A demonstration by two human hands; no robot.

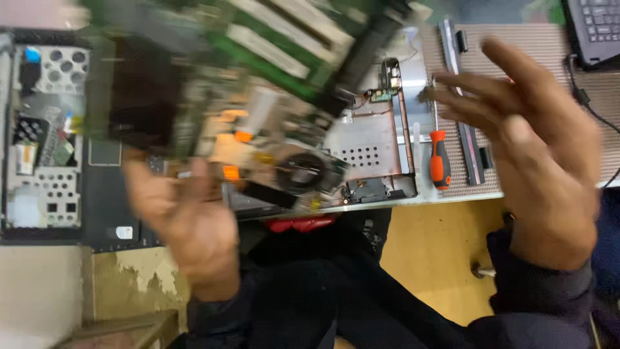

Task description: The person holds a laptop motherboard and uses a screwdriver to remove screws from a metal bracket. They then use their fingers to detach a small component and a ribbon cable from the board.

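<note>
While blurred by motion, left hand raised under a green circuit board, fingers up at its lower edge near the orange parts; whether clamped on the board or only touching from below, cannot tell. Board tilted in the air over the opened laptop chassis, with white slots on the upper part, a round fan at the lower part and a dark square block at the left. Right hand lifted beside the board, well apart from it, fingers spread and apart, holding nothing. Just beyond the fingertips of that hand, a screwdriver with orange handle lying on the brown perforated mat, next to a long grey strip with black clips. At the upper right corner, part of a black keyboard with a cable going down from it. At the left, a second opened dark casing with perforated metal plates inside. Below the table edge, something red, and dark trousers and sleeves of the person over a yellow floor.
</note>
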